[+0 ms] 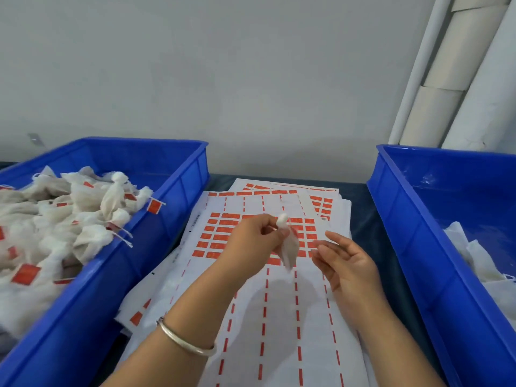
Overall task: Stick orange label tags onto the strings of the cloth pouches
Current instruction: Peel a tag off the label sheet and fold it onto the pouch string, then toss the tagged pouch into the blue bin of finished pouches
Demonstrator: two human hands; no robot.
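Observation:
My left hand (252,241) pinches a small white cloth pouch (289,251) near its tied top, and the pouch hangs down over the label sheets. My right hand (344,261) hovers just to the right of the pouch with its fingers relaxed and spread, holding nothing. Beneath both hands lies a stack of white sheets (251,303) carrying rows of orange label tags (223,236). The pouch's string cannot be made out.
A blue bin (178,191) on the left is heaped with pouches that carry orange tags (26,275). A second blue bin (396,219) on the right holds plain white pouches (474,258). White rolls (446,79) lean against the wall at the back right.

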